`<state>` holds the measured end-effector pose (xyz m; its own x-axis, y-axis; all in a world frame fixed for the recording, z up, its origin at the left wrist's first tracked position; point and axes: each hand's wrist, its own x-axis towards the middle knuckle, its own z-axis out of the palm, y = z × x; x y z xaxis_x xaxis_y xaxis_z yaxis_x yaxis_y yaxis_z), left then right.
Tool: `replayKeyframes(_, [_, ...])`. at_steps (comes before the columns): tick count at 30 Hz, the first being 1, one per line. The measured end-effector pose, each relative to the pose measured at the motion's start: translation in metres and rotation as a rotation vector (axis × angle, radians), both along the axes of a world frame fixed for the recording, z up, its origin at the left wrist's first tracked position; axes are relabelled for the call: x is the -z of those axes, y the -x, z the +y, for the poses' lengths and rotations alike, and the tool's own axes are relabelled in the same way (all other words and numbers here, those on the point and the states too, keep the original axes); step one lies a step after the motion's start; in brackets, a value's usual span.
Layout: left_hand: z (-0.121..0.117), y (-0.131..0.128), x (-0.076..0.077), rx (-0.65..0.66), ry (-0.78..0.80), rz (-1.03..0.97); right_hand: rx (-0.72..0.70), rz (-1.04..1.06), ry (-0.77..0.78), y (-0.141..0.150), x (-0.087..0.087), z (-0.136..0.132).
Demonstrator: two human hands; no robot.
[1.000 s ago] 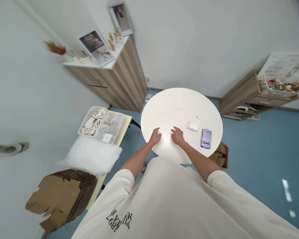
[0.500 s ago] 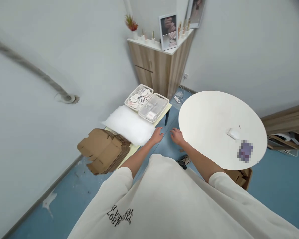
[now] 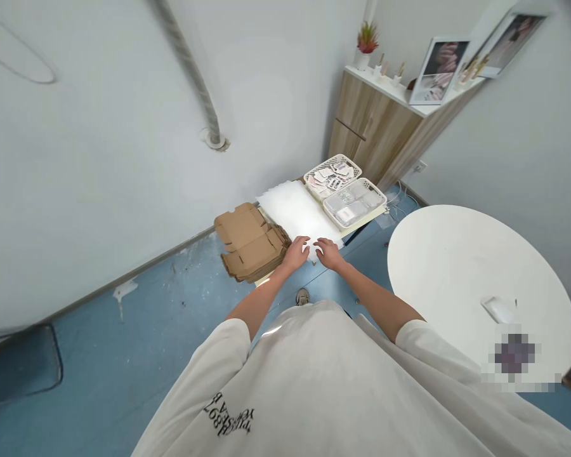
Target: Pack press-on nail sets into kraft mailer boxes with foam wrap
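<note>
My left hand (image 3: 297, 253) and my right hand (image 3: 328, 253) are side by side at the near edge of a pile of white foam-like sheets (image 3: 295, 206). Each has its fingers spread and slightly curled, with nothing held. Whether the fingertips touch the sheets I cannot tell. Left of the sheets lies a stack of flattened brown cardboard boxes (image 3: 252, 244). Beyond them stand two white plastic baskets: the far basket (image 3: 308, 180) has small printed cards in it, the near basket (image 3: 330, 219) clear packets.
A round white table (image 3: 438, 266) on my right bears a small white packet (image 3: 498, 310) and a pixelated patch. A wooden cabinet (image 3: 385, 120) in the corner carries a plant and picture frames. Cables run along the floor beside it. A dark-framed item (image 3: 23, 362) is at far left.
My view has swung left, and I am turned toward the low table. Both hands have come from the gap between the tables to the front of the white sheets.
</note>
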<state>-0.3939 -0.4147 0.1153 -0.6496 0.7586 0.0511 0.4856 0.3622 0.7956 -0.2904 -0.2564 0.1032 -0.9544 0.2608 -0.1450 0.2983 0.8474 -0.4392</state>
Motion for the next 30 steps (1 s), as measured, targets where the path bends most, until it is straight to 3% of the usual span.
replayKeyframes(3, [-0.038, 0.002, -0.005, -0.190, 0.090, 0.068, -0.075, 0.043, 0.008, 0.007, -0.002, -0.020])
replayKeyframes(6, [-0.080, 0.005, -0.007, -0.317, 0.297, 0.124, -0.127, 0.078, 0.038, 0.005, 0.000, -0.040])
replayKeyframes(9, [-0.122, 0.009, -0.005, -0.341, 0.461, 0.148, -0.156, 0.102, 0.071, -0.004, 0.005, -0.057])
replayKeyframes(13, [-0.160, 0.018, -0.002, -0.259, 0.638, 0.169, -0.163, 0.082, 0.086, -0.013, 0.009, -0.075])
replayKeyframes(19, [-0.182, 0.048, -0.005, -0.149, 0.763, 0.167, -0.194, 0.072, 0.058, -0.004, -0.002, -0.102])
replayKeyframes(24, [-0.195, 0.071, -0.005, -0.074, 0.705, 0.087, -0.217, 0.089, 0.002, 0.022, -0.016, -0.125])
replayKeyframes(30, [-0.210, 0.080, -0.002, 0.016, 0.605, 0.108, -0.216, 0.074, -0.066, 0.054, -0.026, -0.152])
